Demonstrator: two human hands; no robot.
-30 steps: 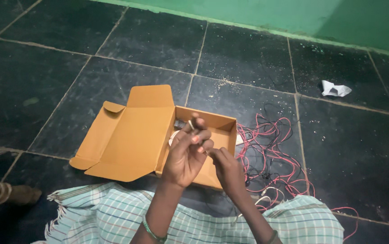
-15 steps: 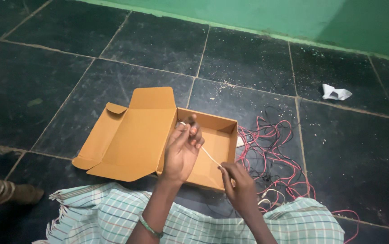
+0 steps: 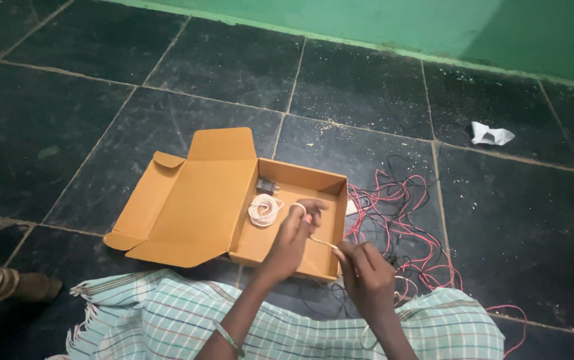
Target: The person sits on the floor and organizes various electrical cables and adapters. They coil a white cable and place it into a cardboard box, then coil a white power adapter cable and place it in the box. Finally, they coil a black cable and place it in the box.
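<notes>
1. Your left hand hovers over the open tan cardboard box, fingers curled and pinching one end of a thin pale strand of wire.
2. Your right hand sits just past the box's near right corner, its fingers pressed together on the other end of that strand, so the wire runs taut between your two hands above the box's near wall.
3. Inside the box, to the left of your left hand, lies a small white coil of cable, and just behind it rests a small dark plug-like part; the two lie close together, though you cannot tell whether they touch.
4. The box's flat lid lies folded open to the left on the black tiled floor.
5. Right of the box, a loose tangle of red and black wires spreads over the floor, reaching toward your right hand.
6. A pale green checked cloth covers your lap beneath both forearms.
7. A crumpled white scrap of paper lies well apart, near the green wall.
</notes>
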